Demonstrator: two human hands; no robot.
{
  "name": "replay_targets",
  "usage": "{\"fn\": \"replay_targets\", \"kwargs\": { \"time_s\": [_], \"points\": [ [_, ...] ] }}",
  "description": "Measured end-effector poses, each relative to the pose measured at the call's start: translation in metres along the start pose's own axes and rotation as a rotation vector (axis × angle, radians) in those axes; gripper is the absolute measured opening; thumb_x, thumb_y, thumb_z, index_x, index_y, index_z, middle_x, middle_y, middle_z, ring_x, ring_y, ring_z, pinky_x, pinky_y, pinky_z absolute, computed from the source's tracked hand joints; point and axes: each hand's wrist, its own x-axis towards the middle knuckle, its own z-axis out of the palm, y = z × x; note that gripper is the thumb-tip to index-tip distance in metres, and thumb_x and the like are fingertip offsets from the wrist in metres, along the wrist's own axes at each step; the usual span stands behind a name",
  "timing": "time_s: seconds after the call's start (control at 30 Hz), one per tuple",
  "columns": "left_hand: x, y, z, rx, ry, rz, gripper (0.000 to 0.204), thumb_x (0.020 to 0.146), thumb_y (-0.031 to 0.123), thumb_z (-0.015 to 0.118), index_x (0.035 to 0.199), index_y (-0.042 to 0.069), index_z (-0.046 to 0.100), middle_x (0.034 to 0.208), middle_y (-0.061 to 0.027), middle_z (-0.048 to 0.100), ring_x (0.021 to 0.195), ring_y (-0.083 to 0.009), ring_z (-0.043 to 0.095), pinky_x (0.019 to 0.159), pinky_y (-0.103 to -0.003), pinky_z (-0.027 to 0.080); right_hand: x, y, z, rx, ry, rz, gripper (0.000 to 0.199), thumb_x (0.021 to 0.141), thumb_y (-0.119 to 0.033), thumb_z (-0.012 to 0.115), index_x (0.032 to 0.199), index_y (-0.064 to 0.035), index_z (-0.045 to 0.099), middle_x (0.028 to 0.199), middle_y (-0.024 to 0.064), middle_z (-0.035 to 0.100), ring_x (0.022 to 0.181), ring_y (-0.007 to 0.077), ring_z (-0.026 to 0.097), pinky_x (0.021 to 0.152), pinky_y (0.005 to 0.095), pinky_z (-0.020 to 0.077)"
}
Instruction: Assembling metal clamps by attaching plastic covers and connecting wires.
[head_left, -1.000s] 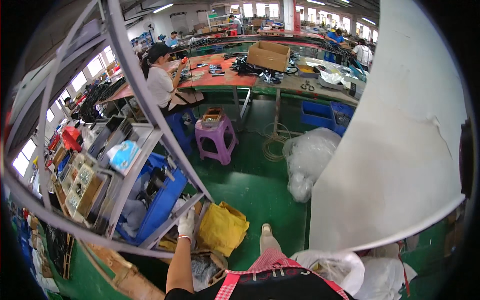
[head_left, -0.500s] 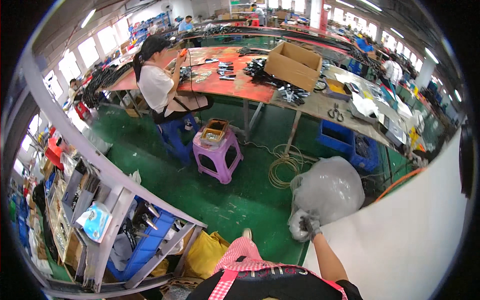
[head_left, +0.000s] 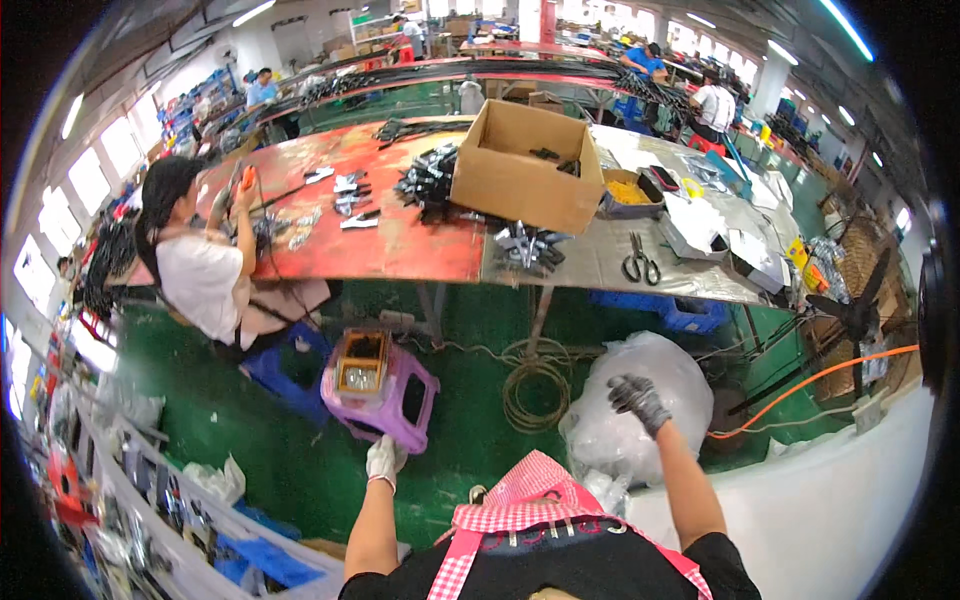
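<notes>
My left hand point(head_left: 384, 462), in a white glove, reaches forward at the near edge of a purple plastic stool point(head_left: 418, 400). Its fingers look partly extended; whether they touch the stool I cannot tell. On the stool sits a yellow-framed box point(head_left: 361, 362) of small dark and silvery parts. My right hand point(head_left: 638, 402), in a grey and black glove, is over a large, full translucent plastic bag point(head_left: 655, 365) on the floor. Its fingers are spread and nothing shows in them.
A worker point(head_left: 205, 265) sits at the left of a red-topped table point(head_left: 400, 255). On the table are a cardboard box point(head_left: 525, 190), piled metal clamps point(head_left: 530, 248) and black scissors point(head_left: 641, 262). A coiled hose point(head_left: 537, 392), an orange cable point(head_left: 800, 385) and a fan point(head_left: 858, 305) are nearby.
My right hand has let go of the bag's gathered end and risen over the bag. My left hand has come into view beside the stool. I am now nearer the table.
</notes>
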Motion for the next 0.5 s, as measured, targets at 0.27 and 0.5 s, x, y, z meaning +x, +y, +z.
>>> {"fn": "replay_targets", "kwargs": {
  "time_s": [0.27, 0.5],
  "points": [
    [0.019, 0.129, 0.134, 0.923, -0.123, 0.415, 0.037, 0.089, 0.038, 0.051, 0.096, 0.004, 0.064, 0.074, -0.0088, 0.061, 0.066, -0.0178, 0.053, 0.063, -0.034, 0.043, 0.195, -0.129, -0.056, 0.308, 0.435, -0.051, 0.040, 0.085, -0.033, 0.063, 0.116, -0.0084, 0.057, 0.092, 0.0035, 0.064, 0.075, 0.0124, 0.059, 0.060, 0.0280, 0.0480],
    [0.022, 0.029, 0.074, 1.341, -0.161, -0.007, 0.027, 0.085, 0.032, 0.053, 0.090, 0.006, 0.058, 0.074, -0.0137, 0.061, 0.072, -0.0234, 0.061, 0.063, -0.040, 0.047, 0.329, -0.217, -0.055, 0.611, 0.055, 0.006, 0.052, 0.082, -0.034, 0.065, 0.126, -0.0119, 0.048, 0.103, 0.0076, 0.061, 0.089, 0.0198, 0.059, 0.078, 0.0347, 0.0480]
  ]
}}
